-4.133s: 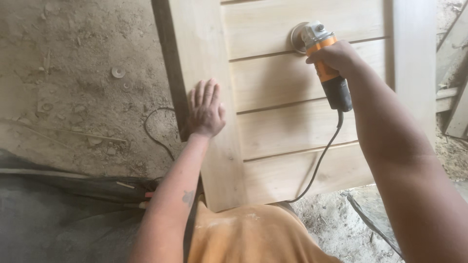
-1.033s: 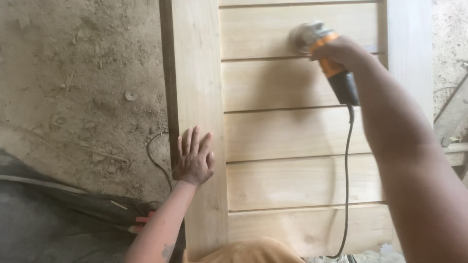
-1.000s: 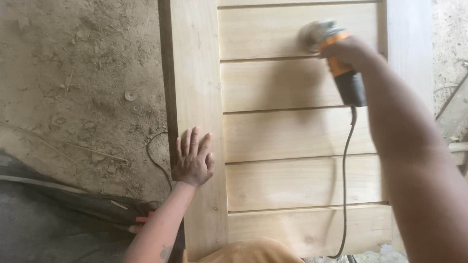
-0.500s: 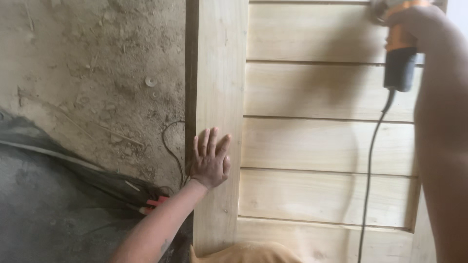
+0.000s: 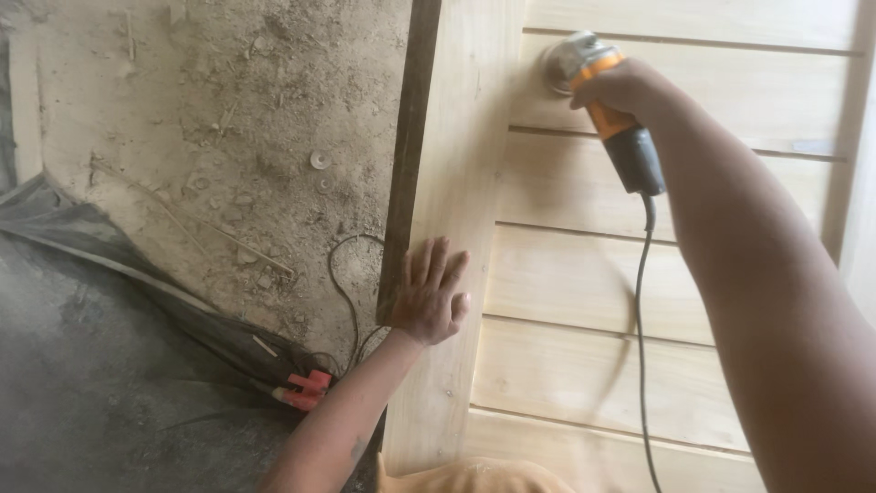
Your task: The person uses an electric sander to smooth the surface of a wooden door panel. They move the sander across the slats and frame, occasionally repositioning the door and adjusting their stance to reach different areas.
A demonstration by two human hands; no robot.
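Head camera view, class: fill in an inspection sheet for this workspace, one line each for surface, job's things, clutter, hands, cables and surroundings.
Surface: pale wooden door lying flat, with slatted panels and a plain side rail.
Job's things: orange and black grinder, its disc end on a slat near the side rail.
Clutter: small round washers and thin sticks on the dirt.
Hands: left hand flat on the side rail, fingers spread; right hand wrapped round the grinder body.
Cables: grinder cord trails across the slats; thin dark wire loops on the ground by a red plug.
Surroundings: dusty dirt floor, dark sheet at lower left.
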